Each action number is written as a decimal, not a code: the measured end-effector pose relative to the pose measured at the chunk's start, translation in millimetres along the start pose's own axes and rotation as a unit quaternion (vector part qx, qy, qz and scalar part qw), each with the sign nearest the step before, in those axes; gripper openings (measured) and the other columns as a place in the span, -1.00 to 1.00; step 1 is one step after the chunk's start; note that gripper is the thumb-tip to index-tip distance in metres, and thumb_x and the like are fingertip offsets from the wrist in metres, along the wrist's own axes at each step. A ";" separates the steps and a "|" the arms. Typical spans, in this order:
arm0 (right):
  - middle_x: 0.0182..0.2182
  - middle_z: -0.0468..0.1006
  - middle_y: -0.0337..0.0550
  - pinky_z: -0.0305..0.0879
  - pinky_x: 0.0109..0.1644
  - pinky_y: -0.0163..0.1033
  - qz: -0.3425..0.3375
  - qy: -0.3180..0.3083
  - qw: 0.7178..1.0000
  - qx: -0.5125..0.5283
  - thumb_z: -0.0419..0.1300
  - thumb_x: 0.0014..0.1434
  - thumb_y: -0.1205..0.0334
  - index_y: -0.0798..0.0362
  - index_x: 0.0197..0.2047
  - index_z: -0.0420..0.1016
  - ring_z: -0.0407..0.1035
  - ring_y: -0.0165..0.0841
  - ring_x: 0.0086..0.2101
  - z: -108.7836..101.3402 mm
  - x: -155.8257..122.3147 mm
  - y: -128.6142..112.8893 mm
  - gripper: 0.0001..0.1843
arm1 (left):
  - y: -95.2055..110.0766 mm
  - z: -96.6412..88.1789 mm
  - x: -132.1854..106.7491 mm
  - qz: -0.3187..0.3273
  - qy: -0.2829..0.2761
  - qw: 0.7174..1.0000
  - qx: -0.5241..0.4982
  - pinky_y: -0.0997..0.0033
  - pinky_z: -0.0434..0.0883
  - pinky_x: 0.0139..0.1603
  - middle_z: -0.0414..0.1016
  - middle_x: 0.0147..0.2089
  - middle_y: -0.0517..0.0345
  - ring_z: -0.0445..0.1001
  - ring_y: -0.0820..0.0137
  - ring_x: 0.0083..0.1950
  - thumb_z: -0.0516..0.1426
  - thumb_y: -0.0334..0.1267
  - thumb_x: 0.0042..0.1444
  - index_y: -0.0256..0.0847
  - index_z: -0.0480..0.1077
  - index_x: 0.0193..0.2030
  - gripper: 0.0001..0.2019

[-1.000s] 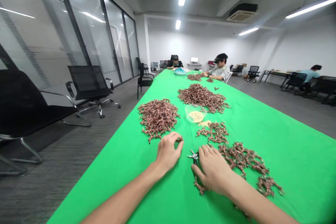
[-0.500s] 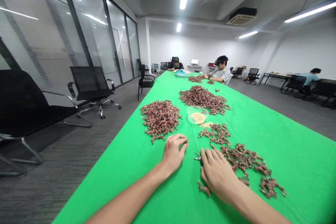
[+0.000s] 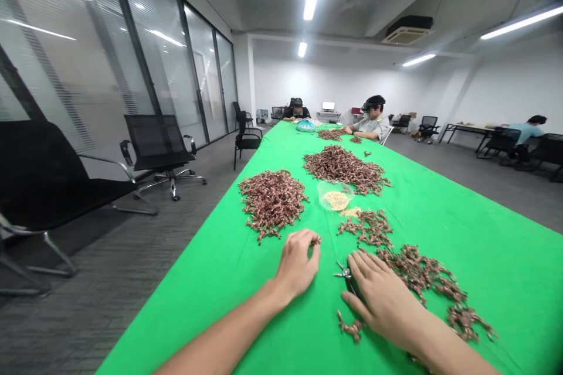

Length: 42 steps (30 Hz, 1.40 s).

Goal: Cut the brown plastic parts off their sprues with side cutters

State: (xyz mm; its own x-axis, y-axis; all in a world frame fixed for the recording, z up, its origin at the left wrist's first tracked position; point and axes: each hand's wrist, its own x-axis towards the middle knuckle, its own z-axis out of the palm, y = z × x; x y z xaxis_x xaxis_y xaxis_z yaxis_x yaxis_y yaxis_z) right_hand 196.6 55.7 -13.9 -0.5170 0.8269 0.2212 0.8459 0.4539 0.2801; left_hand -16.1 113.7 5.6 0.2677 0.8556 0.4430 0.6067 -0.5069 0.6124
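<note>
While pinching a small, knobbly, reddish-brown piece (image 3: 315, 241) in the left hand (image 3: 299, 261) toward the green worktop's (image 3: 484, 246) left edge, grips open-jawed, dark-handled pliers (image 3: 346, 273) in the right hand (image 3: 385, 293).

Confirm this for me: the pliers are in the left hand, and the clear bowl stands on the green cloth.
Not quite: the head view shows the pliers in the right hand. The clear bowl does stand on the green cloth.
</note>
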 end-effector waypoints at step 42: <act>0.37 0.05 0.18 0.00 0.40 0.04 -0.051 -0.177 0.926 0.330 0.44 -0.06 -0.12 0.29 0.43 0.05 0.02 0.05 0.31 -33.6 49.9 47.4 0.17 | 1.4 -17.0 -0.8 -0.001 -0.200 0.974 0.106 0.28 0.26 -0.16 0.57 -0.34 0.19 0.47 0.24 -0.22 0.25 -0.02 -0.01 -0.01 0.56 -0.13 -0.70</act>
State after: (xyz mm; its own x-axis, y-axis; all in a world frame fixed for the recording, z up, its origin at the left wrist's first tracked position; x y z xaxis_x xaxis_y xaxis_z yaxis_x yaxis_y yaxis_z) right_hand 206.5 107.3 41.8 -0.6226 0.7719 -0.1287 0.7510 0.5432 -0.3754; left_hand -28.1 110.6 17.2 0.5111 0.8503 0.1255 0.7366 -0.5086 0.4459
